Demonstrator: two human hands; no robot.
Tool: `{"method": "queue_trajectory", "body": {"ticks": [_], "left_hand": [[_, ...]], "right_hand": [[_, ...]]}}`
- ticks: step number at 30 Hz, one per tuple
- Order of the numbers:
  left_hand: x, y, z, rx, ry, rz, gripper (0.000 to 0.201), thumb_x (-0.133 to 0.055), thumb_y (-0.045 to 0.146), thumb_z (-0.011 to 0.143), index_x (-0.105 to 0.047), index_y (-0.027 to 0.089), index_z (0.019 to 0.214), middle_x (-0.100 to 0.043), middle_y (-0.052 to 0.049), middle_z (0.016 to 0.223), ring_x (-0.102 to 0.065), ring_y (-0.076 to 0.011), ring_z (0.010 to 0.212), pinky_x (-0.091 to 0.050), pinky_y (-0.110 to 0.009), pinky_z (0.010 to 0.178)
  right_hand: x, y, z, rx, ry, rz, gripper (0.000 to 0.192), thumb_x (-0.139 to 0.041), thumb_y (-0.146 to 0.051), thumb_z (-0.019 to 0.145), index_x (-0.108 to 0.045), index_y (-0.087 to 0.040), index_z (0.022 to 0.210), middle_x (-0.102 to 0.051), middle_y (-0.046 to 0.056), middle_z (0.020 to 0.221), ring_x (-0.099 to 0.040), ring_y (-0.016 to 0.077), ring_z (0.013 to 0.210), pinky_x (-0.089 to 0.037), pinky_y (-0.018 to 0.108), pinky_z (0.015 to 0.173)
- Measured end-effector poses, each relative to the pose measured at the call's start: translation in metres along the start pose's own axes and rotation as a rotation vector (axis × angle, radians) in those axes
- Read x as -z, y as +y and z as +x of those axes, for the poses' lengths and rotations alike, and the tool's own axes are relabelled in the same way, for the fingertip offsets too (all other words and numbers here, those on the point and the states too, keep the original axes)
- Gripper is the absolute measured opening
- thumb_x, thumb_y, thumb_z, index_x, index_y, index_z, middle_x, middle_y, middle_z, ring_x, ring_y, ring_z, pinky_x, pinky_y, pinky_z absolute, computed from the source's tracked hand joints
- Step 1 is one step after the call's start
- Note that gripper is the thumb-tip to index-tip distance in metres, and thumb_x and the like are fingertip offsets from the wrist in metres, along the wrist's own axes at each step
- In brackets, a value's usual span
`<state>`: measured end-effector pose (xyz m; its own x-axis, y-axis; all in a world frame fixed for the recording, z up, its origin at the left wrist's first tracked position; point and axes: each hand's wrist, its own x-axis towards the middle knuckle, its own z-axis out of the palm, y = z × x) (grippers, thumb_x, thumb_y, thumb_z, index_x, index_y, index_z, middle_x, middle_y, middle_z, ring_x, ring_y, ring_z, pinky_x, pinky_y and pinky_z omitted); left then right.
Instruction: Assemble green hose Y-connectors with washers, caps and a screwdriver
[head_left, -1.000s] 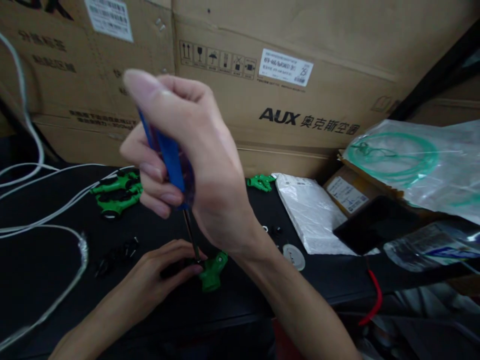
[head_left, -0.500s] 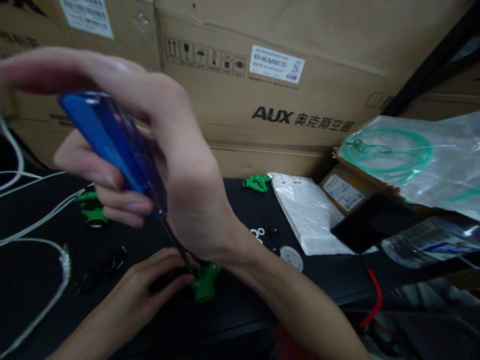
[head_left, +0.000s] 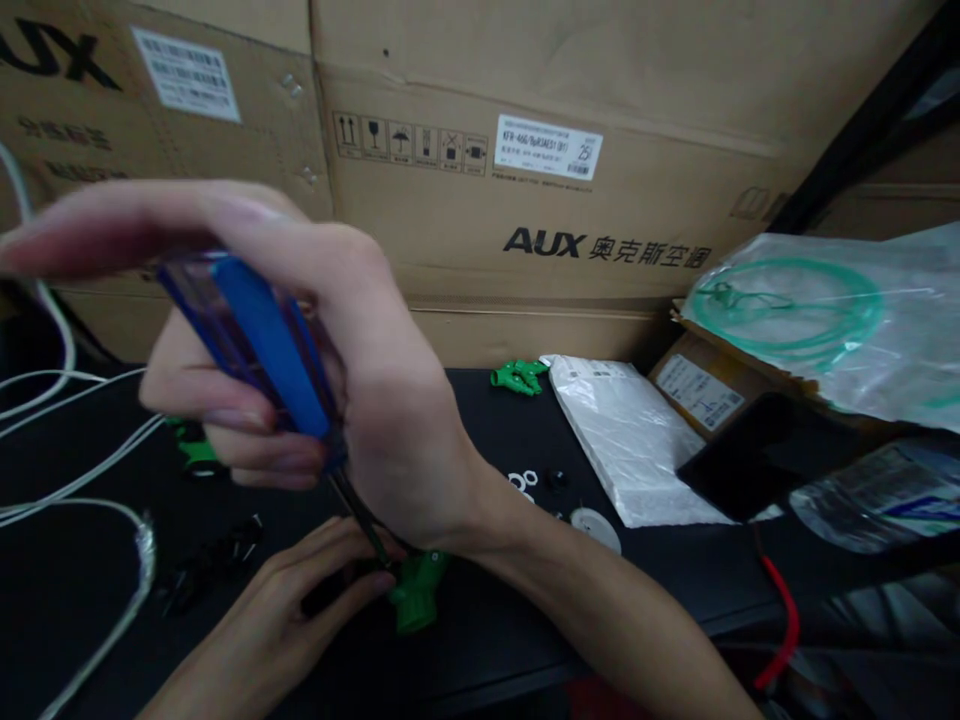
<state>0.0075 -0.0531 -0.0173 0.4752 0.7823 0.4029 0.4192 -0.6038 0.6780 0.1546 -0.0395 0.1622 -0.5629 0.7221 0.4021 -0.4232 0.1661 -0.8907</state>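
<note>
My right hand (head_left: 360, 350) is wrapped round the blue, see-through handle of a screwdriver (head_left: 274, 345), its index finger stretched out past the handle's end. The shaft slants down to a green plastic fitting (head_left: 418, 590) on the black table. Where the tip meets the fitting, fingers hide the contact. Low at the left of it, my left hand (head_left: 322, 575) grips the fitting's near-left side between thumb and fingers. Part of the fitting is covered by both hands.
Behind stand large cardboard boxes (head_left: 420, 60). Another green fitting (head_left: 519, 377) lies beside a white padded envelope (head_left: 615, 430). White rings (head_left: 517, 482) and a round pale disc (head_left: 596, 530) are right of my forearm. Black small parts (head_left: 210, 565) and white cables (head_left: 82, 500) lie left.
The screwdriver handle has turned in my right hand, showing a different blue face. The whole view has shifted slightly, so most things sit lower. My left hand stays at the fitting.
</note>
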Motion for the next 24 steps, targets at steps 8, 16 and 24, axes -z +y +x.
{"method": "queue_trajectory", "body": {"ticks": [8,16,24], "left_hand": [[0.002,0.001,-0.001,0.051,-0.057,-0.027,0.010,-0.069,0.034,0.092,-0.078,0.030,0.094,-0.080,0.003,0.096,-0.077,-0.0170,0.088,-0.061,-0.021,0.083],[0.001,0.003,0.000,0.069,-0.071,-0.032,0.011,-0.068,0.034,0.093,-0.077,0.029,0.097,-0.080,0.002,0.099,-0.076,-0.0178,0.091,-0.061,-0.023,0.085],[0.002,0.006,0.000,0.082,-0.084,-0.011,0.015,-0.064,0.035,0.095,-0.077,0.027,0.098,-0.078,0.000,0.104,-0.075,-0.0191,0.098,-0.060,-0.025,0.089]], "right_hand": [[-0.007,0.006,0.000,0.074,0.112,0.164,0.047,-0.063,-0.065,0.084,-0.036,-0.027,0.080,-0.042,-0.009,0.061,-0.040,0.0118,0.046,-0.038,0.027,0.049],[0.001,-0.005,-0.004,0.011,0.014,0.075,0.045,-0.059,-0.064,0.089,-0.038,-0.025,0.078,-0.030,-0.009,0.054,-0.019,0.0085,0.045,-0.016,0.026,0.043],[-0.005,-0.001,-0.002,0.037,0.146,0.094,0.045,-0.066,-0.059,0.084,-0.036,-0.027,0.078,-0.048,-0.009,0.061,-0.044,0.0111,0.045,-0.039,0.026,0.045]]}}
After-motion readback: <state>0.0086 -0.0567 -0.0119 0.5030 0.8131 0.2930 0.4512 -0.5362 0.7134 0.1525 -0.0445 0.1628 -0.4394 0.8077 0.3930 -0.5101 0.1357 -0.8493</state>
